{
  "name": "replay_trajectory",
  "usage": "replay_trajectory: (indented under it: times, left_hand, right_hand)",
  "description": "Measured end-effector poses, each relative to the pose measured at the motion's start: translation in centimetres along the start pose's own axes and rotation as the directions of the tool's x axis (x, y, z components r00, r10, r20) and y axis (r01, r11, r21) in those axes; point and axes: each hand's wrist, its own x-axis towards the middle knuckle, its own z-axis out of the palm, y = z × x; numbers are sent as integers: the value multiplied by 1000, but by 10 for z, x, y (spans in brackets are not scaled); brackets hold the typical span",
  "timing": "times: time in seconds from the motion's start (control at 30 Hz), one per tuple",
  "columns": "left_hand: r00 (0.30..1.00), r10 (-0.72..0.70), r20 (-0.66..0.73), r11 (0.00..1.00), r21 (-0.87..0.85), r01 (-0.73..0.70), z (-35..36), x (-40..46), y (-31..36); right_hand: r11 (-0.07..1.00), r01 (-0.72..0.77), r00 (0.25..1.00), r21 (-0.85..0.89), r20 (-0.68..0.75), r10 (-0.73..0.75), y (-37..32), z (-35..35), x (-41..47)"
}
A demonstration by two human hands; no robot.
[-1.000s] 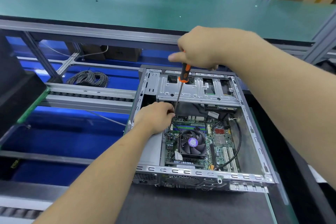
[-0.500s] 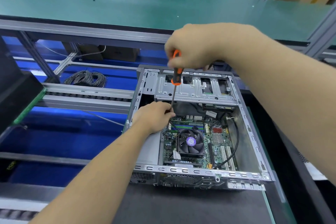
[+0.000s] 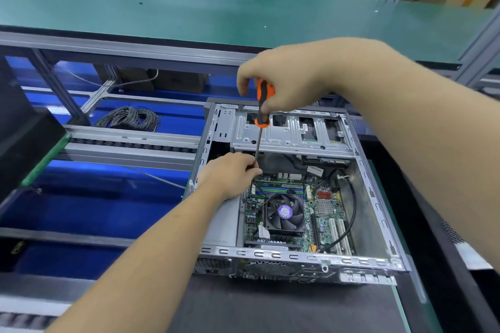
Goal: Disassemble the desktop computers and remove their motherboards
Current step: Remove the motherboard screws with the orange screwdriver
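Note:
An open desktop case point(image 3: 378, 197) lies on the dark bench with its side panel off. Inside sits the green motherboard point(image 3: 322, 213) with a black CPU fan point(image 3: 284, 212). My right hand point(image 3: 284, 76) grips the orange and black handle of a screwdriver point(image 3: 262, 105), held nearly upright over the board's far left corner. My left hand point(image 3: 230, 173) rests inside the case and pinches the lower shaft near the tip. The tip itself is hidden behind my left fingers.
A silver drive cage point(image 3: 289, 132) spans the far end of the case. A black cable point(image 3: 351, 205) loops along the board's right side. A coil of grey wire point(image 3: 130, 117) lies on the blue lower shelf to the left. A green conveyor point(image 3: 162, 8) runs behind.
My right hand with the screwdriver handle shifted slightly left, and the handle now shows more between its fingers. My left hand stayed on the shaft at the board's corner.

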Motion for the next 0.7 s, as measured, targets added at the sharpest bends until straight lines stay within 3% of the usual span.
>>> replay_trajectory:
  times: [0.07,0.2,0.3,0.7]
  left_hand:
    - [1000,8,3,1000,7,-8,0,0,-1]
    - [1000,-1,-7,1000,-6,1,1,1,-2]
    - [1000,-8,-8,1000,-13,7,1,0,-2]
    - [997,-54,50,997,64,50,-2,-1,3]
  right_hand:
    - [999,-50,999,15,-17,50,1,-1,-1]
    - [1000,24,991,3,-133,-23,2,5,1]
    - [996,16,993,88,-119,-5,1,7,-2]
    - [987,-3,981,160,-192,34,18,7,-12]
